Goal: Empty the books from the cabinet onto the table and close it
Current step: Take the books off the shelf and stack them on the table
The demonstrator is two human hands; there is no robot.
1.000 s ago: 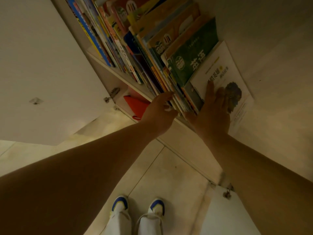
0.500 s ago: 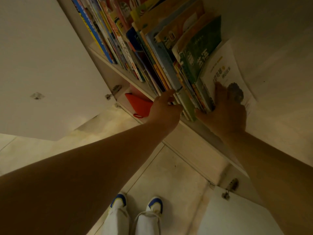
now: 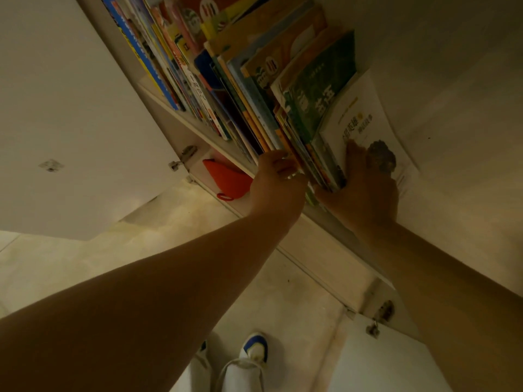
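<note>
An open white cabinet holds a tight row of colourful books [image 3: 198, 80] leaning on its shelf [image 3: 181, 114]. At the right end stand a green book [image 3: 319, 89] and a white-covered book [image 3: 359, 108]. My right hand [image 3: 365, 182] lies over the white cover with its thumb hooked under the left side of that end bundle, gripping it. My left hand [image 3: 278, 179] reaches in just left of the bundle, fingers curled into the books' lower edges. The table is out of view.
The left cabinet door [image 3: 70, 108] swings wide open and the right door [image 3: 390, 360] is open near my right forearm. A red object [image 3: 226, 176] lies on the lower shelf. My white shoes [image 3: 249, 360] stand on the pale tiled floor.
My right hand slid from flat on the white cover to wrapping the end bundle, thumb under it. My left hand pushed its fingers deeper between the books. The view moved closer.
</note>
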